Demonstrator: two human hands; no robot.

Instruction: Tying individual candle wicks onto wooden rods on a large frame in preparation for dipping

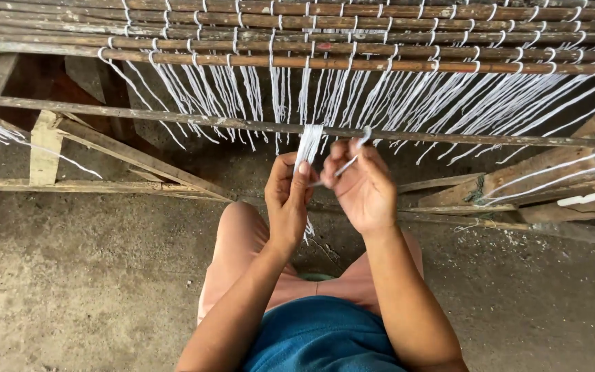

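Concrete floor (70, 275), wooden frame (380, 65), hands (325, 193) pinching threads (309, 145)

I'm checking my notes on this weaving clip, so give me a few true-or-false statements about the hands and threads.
1. The left hand pinches a bundle of white cotton threads. True.
2. The right hand is empty. False: it holds a thin grey metal hook.
3. The white threads hang from red plastic pipes. False: they are looped over brown bamboo rods.
4. The grey concrete floor lies below the frame. True.
5. The bundle passes by a thin horizontal wooden stick. True.
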